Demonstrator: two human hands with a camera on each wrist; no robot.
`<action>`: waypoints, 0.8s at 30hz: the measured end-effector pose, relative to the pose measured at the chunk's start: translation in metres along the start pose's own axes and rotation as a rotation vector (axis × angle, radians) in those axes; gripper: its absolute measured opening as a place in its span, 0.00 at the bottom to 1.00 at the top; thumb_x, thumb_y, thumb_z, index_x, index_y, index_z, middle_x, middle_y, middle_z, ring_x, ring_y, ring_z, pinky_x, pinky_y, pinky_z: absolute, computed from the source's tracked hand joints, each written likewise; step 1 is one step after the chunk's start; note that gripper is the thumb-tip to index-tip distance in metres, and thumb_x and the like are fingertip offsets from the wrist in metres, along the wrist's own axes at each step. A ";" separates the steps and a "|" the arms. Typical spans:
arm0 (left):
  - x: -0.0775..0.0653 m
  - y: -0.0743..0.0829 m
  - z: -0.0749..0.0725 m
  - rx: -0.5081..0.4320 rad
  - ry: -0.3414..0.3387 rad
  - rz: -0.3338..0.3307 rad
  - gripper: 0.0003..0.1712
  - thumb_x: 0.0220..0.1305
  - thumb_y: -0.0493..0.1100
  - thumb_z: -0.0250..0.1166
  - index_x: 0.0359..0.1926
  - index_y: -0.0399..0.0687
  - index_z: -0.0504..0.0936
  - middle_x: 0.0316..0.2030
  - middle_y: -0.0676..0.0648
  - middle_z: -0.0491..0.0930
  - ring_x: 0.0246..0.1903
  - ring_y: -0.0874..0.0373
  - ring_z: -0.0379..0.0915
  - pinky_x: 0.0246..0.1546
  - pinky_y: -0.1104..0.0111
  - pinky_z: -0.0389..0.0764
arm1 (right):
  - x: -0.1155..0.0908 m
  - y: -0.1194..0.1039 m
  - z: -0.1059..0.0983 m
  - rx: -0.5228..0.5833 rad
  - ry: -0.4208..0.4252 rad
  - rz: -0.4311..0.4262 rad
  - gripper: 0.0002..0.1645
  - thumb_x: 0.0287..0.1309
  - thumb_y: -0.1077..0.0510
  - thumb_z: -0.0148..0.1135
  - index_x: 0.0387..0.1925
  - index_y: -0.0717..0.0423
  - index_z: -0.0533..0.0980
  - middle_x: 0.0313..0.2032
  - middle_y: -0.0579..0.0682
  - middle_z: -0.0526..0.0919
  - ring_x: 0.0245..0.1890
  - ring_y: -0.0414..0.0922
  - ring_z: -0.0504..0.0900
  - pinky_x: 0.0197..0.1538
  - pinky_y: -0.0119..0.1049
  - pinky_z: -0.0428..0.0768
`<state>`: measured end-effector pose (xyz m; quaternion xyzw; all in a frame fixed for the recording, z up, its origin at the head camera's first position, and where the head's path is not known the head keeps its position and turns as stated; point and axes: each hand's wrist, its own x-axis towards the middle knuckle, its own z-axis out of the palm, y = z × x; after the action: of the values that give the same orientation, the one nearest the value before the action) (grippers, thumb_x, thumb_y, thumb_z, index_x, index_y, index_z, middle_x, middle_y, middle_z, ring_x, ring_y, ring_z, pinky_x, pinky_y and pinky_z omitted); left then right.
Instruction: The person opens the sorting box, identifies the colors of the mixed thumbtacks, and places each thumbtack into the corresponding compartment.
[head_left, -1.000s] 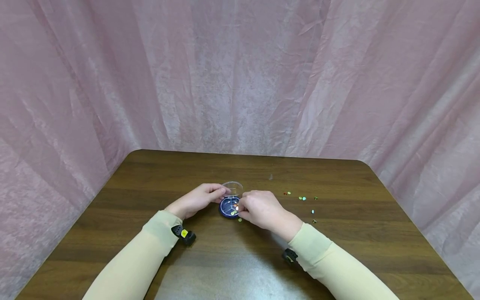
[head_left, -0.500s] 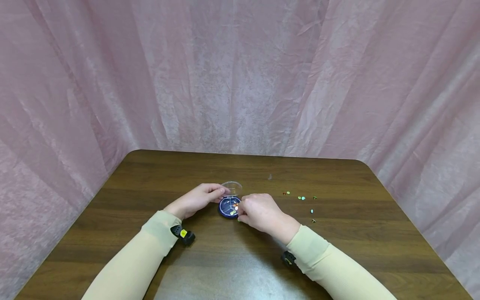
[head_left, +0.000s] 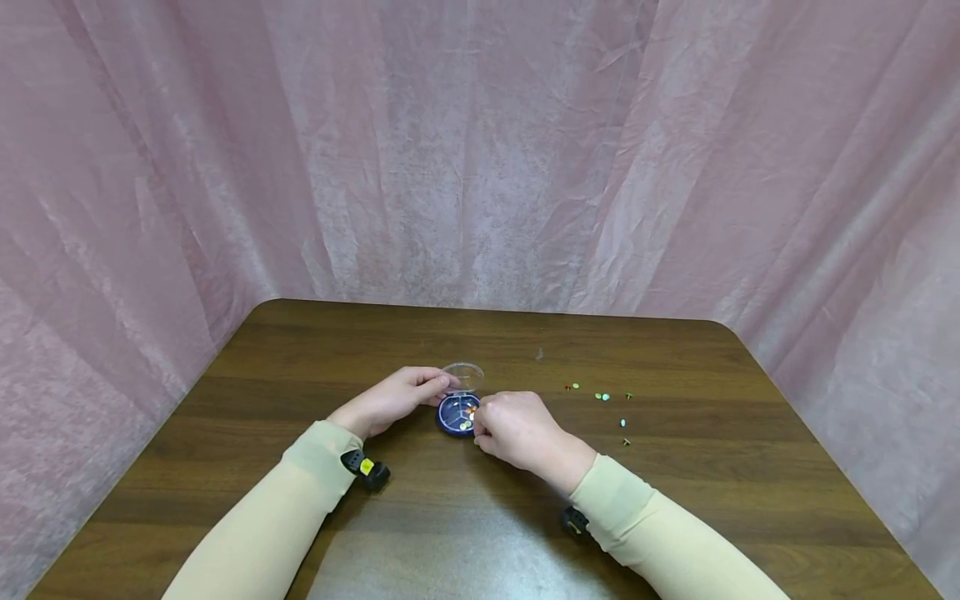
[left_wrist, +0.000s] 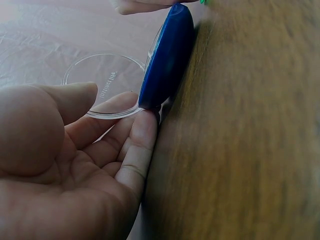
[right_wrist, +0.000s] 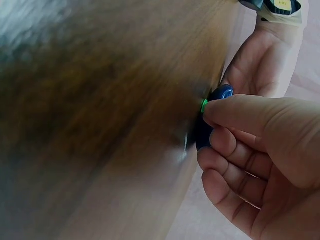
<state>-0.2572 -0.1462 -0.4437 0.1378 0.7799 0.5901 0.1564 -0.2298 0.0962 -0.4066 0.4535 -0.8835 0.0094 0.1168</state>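
In the head view, my left hand [head_left: 408, 396] holds the raised clear lid [head_left: 465, 377] of a round blue pill case [head_left: 456, 417]. The left wrist view has the thumb before the lid [left_wrist: 110, 82] and fingers behind it, fingertips at the blue base [left_wrist: 170, 55]. Several small coloured thumbtacks [head_left: 464, 426] lie in the divided base. My right hand [head_left: 521, 429], fingers curled, is at the case's right front. Its thumb and fingers pinch at a green thumbtack [right_wrist: 204, 105] low by the tabletop; the index fingertip is hidden behind the thumb.
On the brown wooden table [head_left: 375, 333], several more tacks lie scattered to the right, among them a pale blue tack [head_left: 622, 423] and a tack on its side [head_left: 626, 442]. A pink curtain [head_left: 480, 167] hangs behind the table's far edge.
My right hand has shifted slightly toward me and left, down to the green thumbtack in front of the case, which it now covers in the head view. The left hand stays at the lid.
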 end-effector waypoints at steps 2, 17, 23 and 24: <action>0.001 -0.001 0.000 0.001 0.002 -0.004 0.22 0.77 0.51 0.53 0.61 0.44 0.80 0.57 0.47 0.79 0.56 0.53 0.75 0.57 0.61 0.74 | -0.001 0.001 0.001 0.005 0.003 -0.003 0.16 0.49 0.53 0.69 0.14 0.35 0.73 0.20 0.31 0.71 0.22 0.36 0.73 0.24 0.35 0.71; 0.003 -0.003 0.000 0.001 -0.004 0.000 0.22 0.77 0.51 0.53 0.60 0.42 0.80 0.57 0.47 0.79 0.55 0.53 0.76 0.57 0.62 0.74 | -0.012 0.008 -0.026 0.708 0.014 0.228 0.05 0.61 0.49 0.66 0.29 0.39 0.81 0.26 0.33 0.80 0.29 0.35 0.77 0.34 0.32 0.76; 0.001 -0.003 0.000 0.003 -0.004 -0.001 0.23 0.77 0.51 0.53 0.60 0.42 0.80 0.58 0.48 0.79 0.55 0.54 0.76 0.57 0.62 0.74 | -0.016 0.007 -0.036 1.290 0.007 0.314 0.12 0.63 0.51 0.66 0.39 0.57 0.83 0.33 0.47 0.83 0.36 0.43 0.79 0.45 0.43 0.80; 0.001 -0.003 0.000 0.004 0.000 -0.004 0.22 0.76 0.51 0.53 0.60 0.43 0.80 0.58 0.48 0.79 0.55 0.54 0.76 0.57 0.62 0.74 | -0.017 0.006 -0.038 1.400 0.008 0.319 0.12 0.63 0.53 0.66 0.40 0.59 0.82 0.33 0.49 0.82 0.36 0.44 0.79 0.46 0.43 0.80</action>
<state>-0.2579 -0.1463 -0.4467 0.1364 0.7813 0.5884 0.1572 -0.2174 0.1177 -0.3727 0.2875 -0.7252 0.5925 -0.2009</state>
